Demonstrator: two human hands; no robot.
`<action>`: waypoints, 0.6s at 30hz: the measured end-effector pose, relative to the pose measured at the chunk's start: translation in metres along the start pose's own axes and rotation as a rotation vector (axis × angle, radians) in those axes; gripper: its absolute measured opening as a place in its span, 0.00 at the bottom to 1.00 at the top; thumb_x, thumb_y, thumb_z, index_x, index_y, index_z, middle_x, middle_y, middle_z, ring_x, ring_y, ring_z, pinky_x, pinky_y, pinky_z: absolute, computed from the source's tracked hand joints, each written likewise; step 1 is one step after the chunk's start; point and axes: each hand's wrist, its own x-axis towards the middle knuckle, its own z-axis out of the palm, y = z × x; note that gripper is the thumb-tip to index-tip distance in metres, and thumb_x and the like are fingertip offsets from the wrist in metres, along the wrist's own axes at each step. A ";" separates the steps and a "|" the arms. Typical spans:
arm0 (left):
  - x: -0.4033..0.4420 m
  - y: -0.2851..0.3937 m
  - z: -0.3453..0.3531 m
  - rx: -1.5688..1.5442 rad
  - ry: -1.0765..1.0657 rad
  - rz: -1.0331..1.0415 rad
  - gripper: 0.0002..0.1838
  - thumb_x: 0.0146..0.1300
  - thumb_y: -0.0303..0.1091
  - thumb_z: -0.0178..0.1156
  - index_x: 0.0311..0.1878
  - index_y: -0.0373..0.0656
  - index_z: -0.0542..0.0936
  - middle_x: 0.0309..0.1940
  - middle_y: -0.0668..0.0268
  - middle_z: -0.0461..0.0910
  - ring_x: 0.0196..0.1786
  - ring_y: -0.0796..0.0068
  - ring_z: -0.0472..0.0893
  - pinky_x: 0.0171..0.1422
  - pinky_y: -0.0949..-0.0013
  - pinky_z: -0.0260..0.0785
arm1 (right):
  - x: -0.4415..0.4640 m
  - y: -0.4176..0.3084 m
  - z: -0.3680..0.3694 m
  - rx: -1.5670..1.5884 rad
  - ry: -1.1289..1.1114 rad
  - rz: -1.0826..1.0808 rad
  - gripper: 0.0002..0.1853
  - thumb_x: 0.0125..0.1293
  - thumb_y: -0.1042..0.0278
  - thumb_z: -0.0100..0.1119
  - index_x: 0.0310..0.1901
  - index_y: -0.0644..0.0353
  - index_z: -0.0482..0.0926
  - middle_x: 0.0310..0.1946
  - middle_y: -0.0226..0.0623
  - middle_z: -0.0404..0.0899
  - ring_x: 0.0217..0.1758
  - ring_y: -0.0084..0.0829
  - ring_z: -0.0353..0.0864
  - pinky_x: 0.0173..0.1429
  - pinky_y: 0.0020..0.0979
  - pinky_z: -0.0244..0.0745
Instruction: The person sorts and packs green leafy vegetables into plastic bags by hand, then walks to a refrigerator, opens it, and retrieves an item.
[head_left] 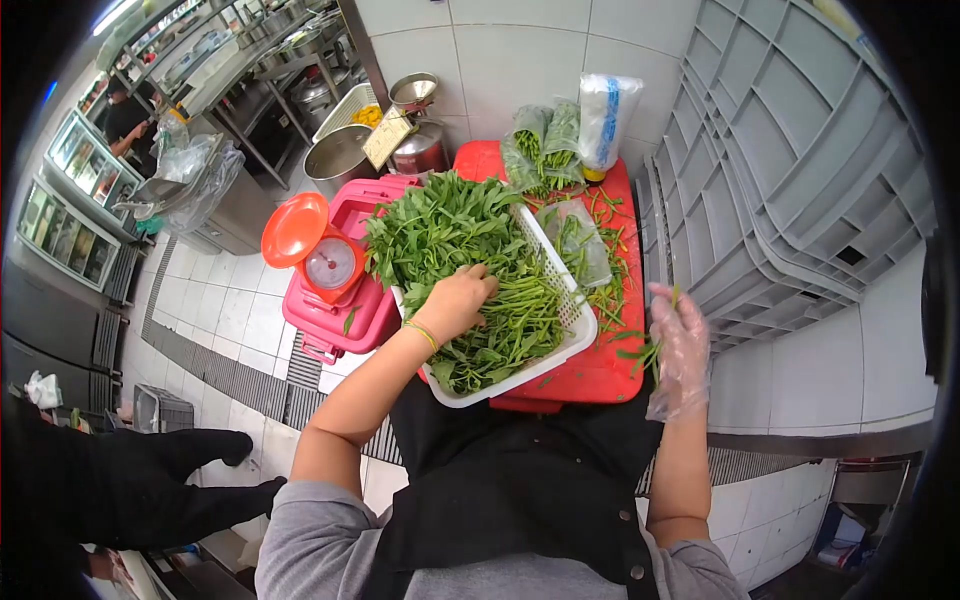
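Observation:
A white plastic basket is heaped with long-stemmed leafy greens that look like water spinach. My bare left hand reaches into the middle of the heap, its fingers curled around some of the stems; their tips are partly hidden. To the right of the basket, my right hand wears a clear plastic glove and is raised, closed on a few green stems. The basket rests on a red lid-like surface strewn with loose stem pieces. A clear plastic bag lies beside the basket.
Bagged greens and a roll of plastic bags stand at the back. A red-orange dial scale sits on a pink container at left. Grey crates line the right. Other people stand at left.

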 end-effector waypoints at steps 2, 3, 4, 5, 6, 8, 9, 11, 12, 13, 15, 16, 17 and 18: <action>0.000 -0.017 0.006 -0.114 -0.016 0.013 0.15 0.47 0.29 0.77 0.38 0.40 0.82 0.42 0.59 0.80 0.50 0.56 0.82 0.53 0.57 0.77 | -0.006 0.012 -0.002 0.001 -0.016 0.008 0.13 0.72 0.72 0.63 0.55 0.64 0.83 0.38 0.24 0.82 0.28 0.10 0.66 0.32 0.17 0.62; 0.001 -0.022 0.002 -0.231 -0.029 0.021 0.13 0.49 0.27 0.75 0.37 0.39 0.83 0.39 0.59 0.80 0.46 0.56 0.83 0.52 0.58 0.77 | -0.007 0.017 -0.001 0.013 -0.016 0.019 0.13 0.72 0.72 0.63 0.55 0.65 0.83 0.41 0.27 0.83 0.28 0.10 0.66 0.32 0.17 0.62; 0.002 -0.027 -0.002 -0.422 -0.016 -0.008 0.09 0.54 0.25 0.72 0.39 0.38 0.86 0.36 0.57 0.82 0.40 0.58 0.84 0.46 0.61 0.78 | -0.005 0.024 -0.002 0.075 -0.059 -0.004 0.14 0.75 0.70 0.59 0.57 0.65 0.82 0.47 0.33 0.84 0.32 0.13 0.71 0.35 0.18 0.68; 0.000 -0.030 -0.006 -0.481 0.113 -0.004 0.09 0.55 0.24 0.71 0.40 0.39 0.87 0.36 0.58 0.83 0.39 0.61 0.84 0.45 0.63 0.78 | -0.005 0.026 -0.001 0.079 -0.059 -0.009 0.14 0.75 0.70 0.59 0.57 0.65 0.82 0.47 0.33 0.84 0.32 0.13 0.71 0.35 0.18 0.68; -0.001 -0.031 -0.012 -0.539 0.243 -0.001 0.09 0.57 0.23 0.70 0.42 0.39 0.88 0.36 0.59 0.84 0.38 0.64 0.85 0.43 0.66 0.78 | -0.007 0.022 0.007 0.086 -0.090 -0.030 0.15 0.77 0.68 0.57 0.58 0.66 0.82 0.49 0.34 0.83 0.35 0.15 0.73 0.39 0.20 0.71; -0.010 -0.020 -0.039 -0.578 0.296 -0.213 0.14 0.59 0.20 0.70 0.49 0.39 0.87 0.35 0.61 0.85 0.38 0.73 0.84 0.42 0.70 0.78 | -0.007 0.023 0.022 0.093 -0.149 -0.047 0.20 0.78 0.59 0.56 0.60 0.67 0.81 0.49 0.35 0.83 0.43 0.21 0.79 0.48 0.26 0.76; -0.013 -0.020 -0.046 -0.644 0.306 -0.276 0.15 0.59 0.20 0.70 0.51 0.39 0.86 0.34 0.62 0.85 0.39 0.76 0.84 0.42 0.71 0.79 | -0.006 0.021 0.029 0.075 -0.195 -0.059 0.20 0.78 0.59 0.56 0.60 0.67 0.81 0.49 0.35 0.83 0.43 0.22 0.79 0.50 0.27 0.76; -0.016 -0.009 -0.055 -0.667 0.267 -0.266 0.18 0.57 0.18 0.69 0.52 0.37 0.83 0.34 0.62 0.82 0.37 0.72 0.83 0.43 0.69 0.79 | -0.006 0.019 0.045 0.039 -0.273 -0.062 0.20 0.78 0.59 0.55 0.59 0.66 0.81 0.48 0.34 0.84 0.43 0.21 0.78 0.53 0.27 0.74; -0.015 -0.003 -0.050 -0.625 0.295 -0.227 0.18 0.56 0.18 0.69 0.51 0.37 0.82 0.32 0.62 0.80 0.36 0.68 0.83 0.43 0.67 0.79 | -0.006 0.016 0.055 0.004 -0.268 -0.037 0.19 0.79 0.60 0.54 0.59 0.65 0.82 0.48 0.33 0.84 0.43 0.20 0.77 0.52 0.25 0.73; -0.014 0.004 -0.046 -0.540 0.323 -0.125 0.12 0.55 0.18 0.68 0.43 0.35 0.82 0.32 0.59 0.80 0.35 0.62 0.83 0.44 0.64 0.79 | -0.008 0.013 0.063 -0.032 -0.260 -0.010 0.17 0.79 0.62 0.53 0.59 0.64 0.82 0.47 0.31 0.83 0.43 0.19 0.76 0.51 0.24 0.72; -0.009 0.016 -0.029 -0.440 0.221 -0.032 0.08 0.55 0.19 0.69 0.39 0.35 0.83 0.34 0.59 0.80 0.38 0.61 0.85 0.43 0.64 0.79 | -0.004 0.025 0.071 -0.042 -0.237 -0.031 0.16 0.79 0.62 0.54 0.57 0.63 0.84 0.45 0.30 0.83 0.41 0.18 0.76 0.48 0.24 0.71; -0.003 0.025 -0.016 -0.379 0.235 0.010 0.02 0.57 0.22 0.66 0.34 0.35 0.83 0.34 0.55 0.81 0.40 0.55 0.84 0.44 0.60 0.79 | -0.005 0.026 0.075 -0.043 -0.230 -0.021 0.16 0.79 0.62 0.54 0.57 0.63 0.84 0.45 0.29 0.83 0.40 0.18 0.76 0.47 0.24 0.71; 0.004 0.033 -0.002 -0.268 0.222 -0.026 0.02 0.58 0.23 0.64 0.33 0.35 0.83 0.35 0.54 0.81 0.40 0.53 0.84 0.45 0.59 0.79 | -0.007 0.025 0.078 -0.034 -0.225 -0.024 0.16 0.79 0.62 0.54 0.56 0.63 0.84 0.44 0.29 0.84 0.39 0.18 0.76 0.46 0.24 0.71; 0.010 0.038 0.011 -0.156 0.208 -0.060 0.03 0.60 0.24 0.62 0.33 0.35 0.82 0.35 0.52 0.81 0.41 0.51 0.84 0.45 0.57 0.78 | -0.008 0.027 0.079 -0.035 -0.223 -0.026 0.16 0.79 0.62 0.54 0.56 0.63 0.84 0.44 0.29 0.84 0.39 0.18 0.76 0.46 0.24 0.71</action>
